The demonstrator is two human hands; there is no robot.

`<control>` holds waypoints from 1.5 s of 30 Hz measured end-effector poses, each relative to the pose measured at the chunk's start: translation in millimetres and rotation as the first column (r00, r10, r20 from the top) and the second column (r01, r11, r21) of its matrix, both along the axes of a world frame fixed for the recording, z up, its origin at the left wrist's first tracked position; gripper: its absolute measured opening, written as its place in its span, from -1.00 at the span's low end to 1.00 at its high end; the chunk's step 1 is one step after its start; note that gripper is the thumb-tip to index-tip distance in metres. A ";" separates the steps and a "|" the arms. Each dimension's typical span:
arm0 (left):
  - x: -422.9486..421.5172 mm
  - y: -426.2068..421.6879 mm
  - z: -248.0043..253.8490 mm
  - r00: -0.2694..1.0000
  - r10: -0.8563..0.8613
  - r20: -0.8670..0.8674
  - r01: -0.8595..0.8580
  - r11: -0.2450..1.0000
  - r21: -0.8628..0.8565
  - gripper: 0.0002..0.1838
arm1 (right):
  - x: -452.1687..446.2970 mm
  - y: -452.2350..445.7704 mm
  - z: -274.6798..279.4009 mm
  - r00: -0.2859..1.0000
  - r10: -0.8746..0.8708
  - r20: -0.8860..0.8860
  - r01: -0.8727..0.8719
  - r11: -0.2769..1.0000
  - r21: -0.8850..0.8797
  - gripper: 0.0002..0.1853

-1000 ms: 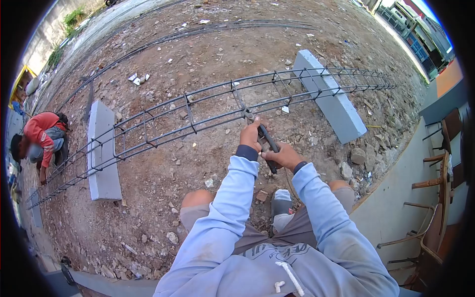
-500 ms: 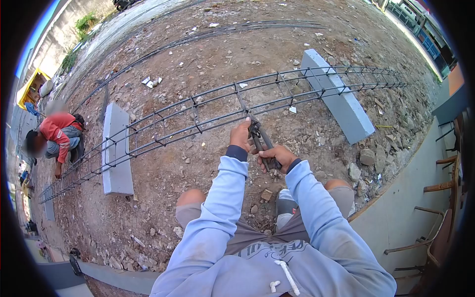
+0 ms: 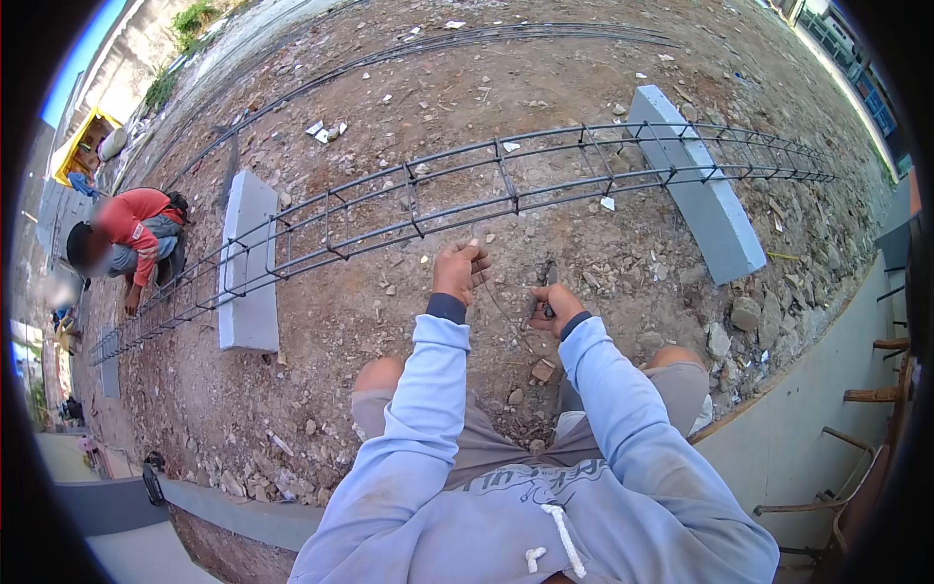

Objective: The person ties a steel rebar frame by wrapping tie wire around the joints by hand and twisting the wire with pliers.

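Observation:
In the head view my left hand (image 3: pixel 459 271) is closed, fingers pinched, just on my side of the long rebar cage (image 3: pixel 413 200). A thin tie wire (image 3: pixel 506 316) runs down from its fingertips toward my knees. To the right, my right hand (image 3: pixel 558 308) grips a pair of dark pincers (image 3: pixel 532 310). Most of that tool is hidden by the palm and fingers. Neither hand touches the cage, whose bars and square stirrups stretch from far left to far right.
Two grey blocks (image 3: pixel 248 321) (image 3: pixel 715 234) hold the cage off the stony soil. A co-worker in a red top (image 3: pixel 131 224) crouches at its left end. Loose rebars (image 3: pixel 467 37) lie behind. Rubble (image 3: pixel 747 313) and chairs (image 3: pixel 856 467) are at right.
Both hands have drawn apart and back from the cage. The pincers have turned within my right hand, and a wire now shows from my left. The view has shifted slightly.

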State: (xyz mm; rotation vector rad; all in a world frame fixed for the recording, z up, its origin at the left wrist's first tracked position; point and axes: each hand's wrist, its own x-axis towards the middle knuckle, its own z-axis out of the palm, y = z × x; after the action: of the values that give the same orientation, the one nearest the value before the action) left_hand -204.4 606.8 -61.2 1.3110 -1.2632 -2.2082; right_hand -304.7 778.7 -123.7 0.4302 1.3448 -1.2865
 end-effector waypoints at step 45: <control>3.3 -127.8 48.4 0.826 0.170 0.537 0.389 0.517 -0.762 -0.73 | 66.5 -197.0 37.4 0.927 -0.230 -0.297 0.083 0.897 -0.434 -0.86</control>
State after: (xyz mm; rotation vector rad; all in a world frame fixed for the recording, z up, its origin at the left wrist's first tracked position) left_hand -201.1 479.1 -12.8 1.4162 -2.2911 -0.8419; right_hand -238.3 581.7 -86.4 0.0144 1.2853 -1.8004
